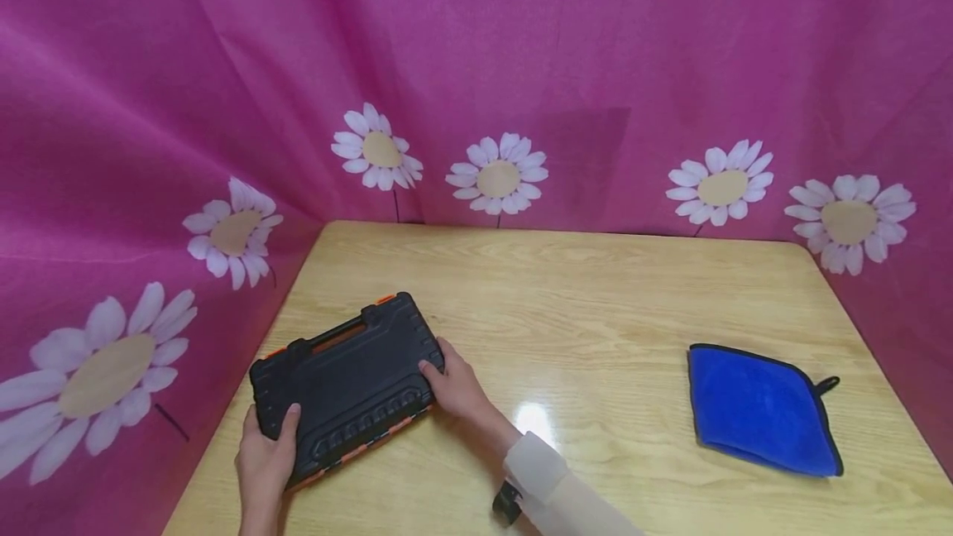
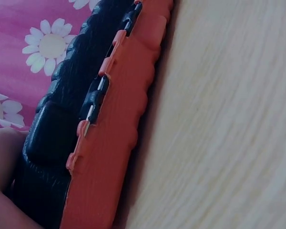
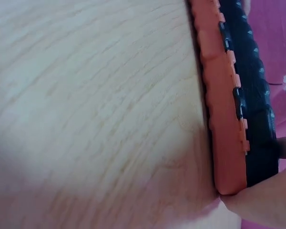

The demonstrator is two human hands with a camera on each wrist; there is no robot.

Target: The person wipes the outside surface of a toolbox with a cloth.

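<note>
A black plastic tool case (image 1: 357,387) with a carry handle and an orange lower half lies slanted at the left of the table, lid upward. My left hand (image 1: 266,457) grips its near left corner, thumb on the lid. At the opposite end my right hand (image 1: 462,387) holds the right edge, thumb on top and fingers along the side. Both wrist views show the hinged side, with the orange base (image 2: 114,143) on or just above the tabletop; I cannot tell which. The undersides of both hands' fingers are hidden.
A folded blue cloth (image 1: 763,412) with black edging and a loop lies at the right of the wooden table (image 1: 581,296). A pink curtain (image 1: 476,40) with white flowers stands behind the table and along its sides.
</note>
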